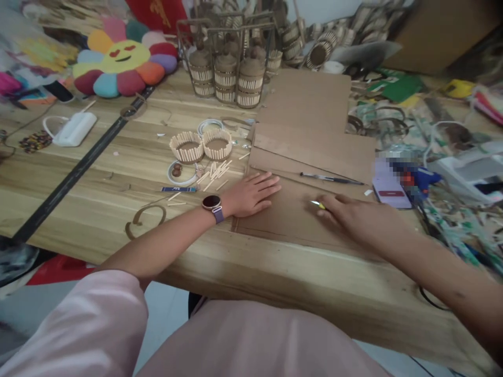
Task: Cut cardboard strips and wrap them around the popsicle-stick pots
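Observation:
My left hand (257, 195) lies flat on a brown cardboard sheet (291, 220), its fingers stretched toward the right. In my right hand (346, 212) is a yellow utility knife (320, 205), gripped low over the same sheet with its blade pointing left. Whether the blade touches the cardboard I cannot tell. A drawn line or crease runs along the sheet's near edge. Beyond the hands, a pen (332, 179) rests on the cardboard. More cardboard (310, 99) extends toward the back.
Left of the cardboard are two rings of small sticks (217, 145), loose sticks (214, 175) and a tape roll (182, 173). Stick-covered lantern-like pieces (226, 78) stand behind. A phone (389, 183), a blue glue gun (422, 178) and scraps crowd the right. A flower cushion (126, 57) sits far left.

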The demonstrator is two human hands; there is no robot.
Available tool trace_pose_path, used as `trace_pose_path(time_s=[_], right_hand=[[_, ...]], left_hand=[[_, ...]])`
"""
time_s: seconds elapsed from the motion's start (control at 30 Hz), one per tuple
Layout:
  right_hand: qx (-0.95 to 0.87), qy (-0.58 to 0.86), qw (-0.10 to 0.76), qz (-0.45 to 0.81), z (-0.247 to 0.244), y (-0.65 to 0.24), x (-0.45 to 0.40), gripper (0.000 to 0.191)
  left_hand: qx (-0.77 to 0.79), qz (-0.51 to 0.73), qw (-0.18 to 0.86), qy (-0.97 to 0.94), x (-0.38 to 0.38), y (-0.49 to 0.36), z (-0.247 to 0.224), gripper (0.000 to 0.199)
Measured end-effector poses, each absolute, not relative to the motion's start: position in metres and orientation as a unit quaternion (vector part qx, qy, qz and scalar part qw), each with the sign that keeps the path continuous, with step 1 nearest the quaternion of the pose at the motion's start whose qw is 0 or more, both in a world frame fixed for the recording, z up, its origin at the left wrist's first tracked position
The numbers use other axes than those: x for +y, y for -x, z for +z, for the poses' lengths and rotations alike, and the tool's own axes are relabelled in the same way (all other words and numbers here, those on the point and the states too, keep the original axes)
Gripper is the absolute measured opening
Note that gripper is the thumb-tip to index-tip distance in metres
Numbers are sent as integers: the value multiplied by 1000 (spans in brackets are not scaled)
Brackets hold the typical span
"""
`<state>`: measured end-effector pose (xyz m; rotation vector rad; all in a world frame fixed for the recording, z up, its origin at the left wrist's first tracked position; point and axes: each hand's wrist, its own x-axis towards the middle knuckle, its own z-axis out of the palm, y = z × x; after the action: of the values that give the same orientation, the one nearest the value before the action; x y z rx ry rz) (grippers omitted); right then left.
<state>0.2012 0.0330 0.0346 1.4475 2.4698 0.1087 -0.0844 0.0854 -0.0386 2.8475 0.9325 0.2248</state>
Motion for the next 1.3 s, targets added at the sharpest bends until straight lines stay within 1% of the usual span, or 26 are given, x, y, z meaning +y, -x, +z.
trace_pose_path(time_s=[0.07,0.13,0.23,0.33,0.43,0.5,0.57,0.67,0.8,0.83,0.87,0.93,0.97,1.03,1.07,1.13,1.2,1.23,1.27,1.3], right_hand=[[835,-513,177,88,31,-195,37,45],[833,-510,176,122,27,-189,37,46],[847,-499,96,155,19,-189,28,47],[891,-434,22,133,12,-201,11,46],[926,-369,0,82,5,-215,-6,42],[928,-368,-3,64,1,-221,-12,40],[929,-366,-1,65,-4,-224,-14,39],[938,-326,-8,119,-10,-223,-14,34],[947,-234,-38,219,-11,-224,-13,30],[946,-221,-43,233,-8,-225,-12,30],[945,-219,-47,239,-5,-227,-11,31],[943,-240,-53,223,5,-229,-14,33],[945,-256,-56,199,10,-229,-18,35],[944,-297,-83,120,16,-224,-33,37],[938,-322,-112,63,16,-219,-43,36],[883,-406,-217,-90,11,-203,-63,27],[737,-518,-302,-312,3,-184,-77,26],[637,-552,-319,-433,-1,-175,-79,31],[528,-562,-354,-529,-3,-166,-77,38],[423,-561,-390,-595,-4,-159,-74,44]], left_hand=[[313,84,66,-944,85,85,-39,54],[315,97,63,-942,85,85,-38,52],[321,122,53,-938,83,88,-37,48],[348,154,46,-923,79,90,-34,44],[397,185,50,-897,67,90,-30,42],[413,182,63,-890,56,89,-27,43],[396,151,83,-902,43,87,-22,47],[359,89,85,-925,27,82,-16,58],[318,39,15,-947,14,69,-8,77],[313,29,-13,-949,13,65,-7,76],[312,20,-42,-949,11,61,-5,70],[317,9,-102,-943,9,54,-2,50],[321,8,-129,-938,8,52,-1,43],[323,14,-172,-931,7,50,-1,43],[320,19,-186,-929,6,50,-1,43],[312,28,-203,-928,6,51,-2,43],[307,34,-212,-927,7,52,-3,42],[307,36,-214,-927,7,52,-3,42],[308,36,-215,-926,8,53,-3,41],[308,37,-215,-926,8,53,-2,41]])
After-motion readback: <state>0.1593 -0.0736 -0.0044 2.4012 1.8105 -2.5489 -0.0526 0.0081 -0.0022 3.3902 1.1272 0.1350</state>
